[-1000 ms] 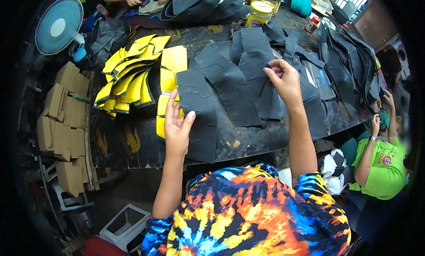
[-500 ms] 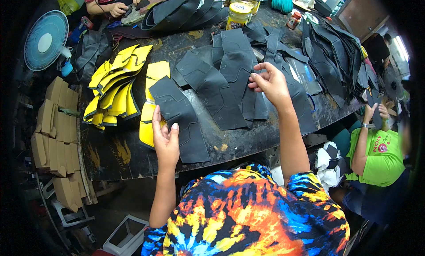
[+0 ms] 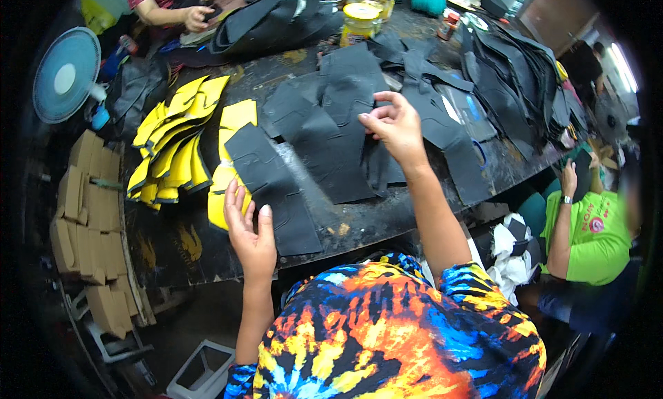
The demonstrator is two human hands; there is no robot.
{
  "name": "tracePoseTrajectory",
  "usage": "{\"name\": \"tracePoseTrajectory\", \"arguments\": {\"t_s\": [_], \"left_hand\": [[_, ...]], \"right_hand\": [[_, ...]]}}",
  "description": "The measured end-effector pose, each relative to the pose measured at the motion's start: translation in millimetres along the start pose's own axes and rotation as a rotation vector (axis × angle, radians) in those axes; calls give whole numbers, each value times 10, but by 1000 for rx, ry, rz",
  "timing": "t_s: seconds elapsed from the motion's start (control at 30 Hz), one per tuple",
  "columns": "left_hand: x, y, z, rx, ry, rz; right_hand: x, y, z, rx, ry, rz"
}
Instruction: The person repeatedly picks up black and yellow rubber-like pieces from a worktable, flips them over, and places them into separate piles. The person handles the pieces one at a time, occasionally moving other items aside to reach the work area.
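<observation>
Several flat black cut panels point(image 3: 331, 154), with lines marked on them, overlap in the middle of the table. My right hand point(image 3: 400, 133) is at the right edge of the upper panel, thumb and fingers pinched on that edge, which looks slightly raised and blurred. One separate black panel point(image 3: 273, 185) lies nearer me, partly over a row of yellow pieces point(image 3: 236, 116). Beside its lower left edge is my left hand point(image 3: 250, 239), fingers apart and holding nothing. A fanned stack of yellow pieces with black edges point(image 3: 179, 130) rests farther left.
The dark worktable point(image 3: 228, 261) also bears a thick pile of black panels point(image 3: 501, 88), a yellow tub point(image 3: 359, 23) and blue-handled scissors point(image 3: 480, 154). Cardboard boxes point(image 3: 90, 212) and a fan point(image 3: 65, 78) stand left. One co-worker point(image 3: 587, 233) sits right, another person's hand point(image 3: 199, 18) is across the table.
My right hand has moved left with the edge of the black panel. The left hand has come slightly away from the nearer panel, fingers spreading. The whole view has shifted a little.
</observation>
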State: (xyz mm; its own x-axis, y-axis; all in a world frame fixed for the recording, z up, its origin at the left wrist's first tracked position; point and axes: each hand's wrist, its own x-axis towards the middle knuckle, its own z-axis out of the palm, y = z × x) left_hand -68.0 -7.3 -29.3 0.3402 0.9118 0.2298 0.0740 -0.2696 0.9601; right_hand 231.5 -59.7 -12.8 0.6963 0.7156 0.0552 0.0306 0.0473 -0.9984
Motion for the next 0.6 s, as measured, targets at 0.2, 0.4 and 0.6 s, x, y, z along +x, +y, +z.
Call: {"name": "tracePoseTrajectory", "arguments": {"t_s": [0.2,0.4,0.6], "left_hand": [[3,28,25,103,-18,55],[165,27,-193,185,90,139],[250,119,-355,82,95,117]], "right_hand": [[48,154,99,-68,24,-147],[113,162,5,65,-12,-93],[347,-171,-407,260,-99,40]]}}
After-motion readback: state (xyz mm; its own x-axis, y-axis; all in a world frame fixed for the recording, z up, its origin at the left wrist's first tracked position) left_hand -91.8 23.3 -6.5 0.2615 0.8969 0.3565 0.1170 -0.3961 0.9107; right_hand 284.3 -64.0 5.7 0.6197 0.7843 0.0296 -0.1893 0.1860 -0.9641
